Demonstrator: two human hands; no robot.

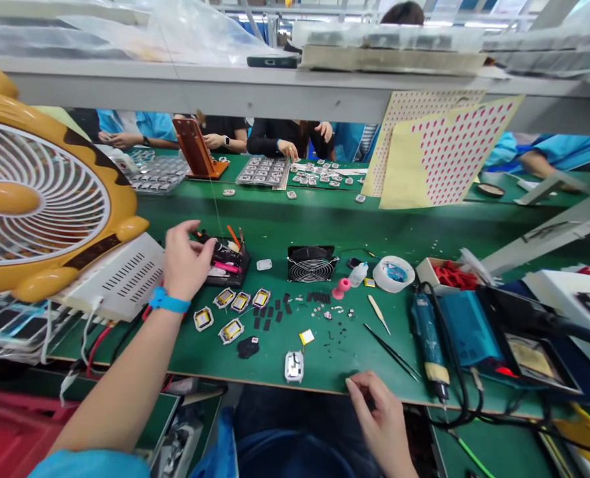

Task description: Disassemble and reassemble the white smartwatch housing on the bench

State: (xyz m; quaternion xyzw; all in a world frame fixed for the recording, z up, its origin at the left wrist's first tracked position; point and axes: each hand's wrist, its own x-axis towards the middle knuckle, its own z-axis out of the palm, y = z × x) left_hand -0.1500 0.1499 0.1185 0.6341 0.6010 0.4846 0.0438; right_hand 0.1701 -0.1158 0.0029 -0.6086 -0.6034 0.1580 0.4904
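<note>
Black tool holder (246, 262) sits on our green bench (325, 392), L of centre twd the back, w/ a pink-handled tool (228, 267) in it. Our left hand (188, 262) is right at its L side, thumb & fingers a bit apart by a black tool (220, 249); can't tell if we're gripping it. Nr side: five white casings (232, 330) w/ yellow insides, then black strips (267, 325). Single white casing (294, 366) lies nr the front edge, yellow pouch (306, 337) just behind. Our right hand (377, 411) is at the edge, fingers curled, thumb & index close; can't tell if anything's btwn. Tweezers (391, 352) lie beyond, blue screwdriver (427, 338) further R. Orange fan (8, 198) far L; co-workers' hands (288, 150) across.
</note>
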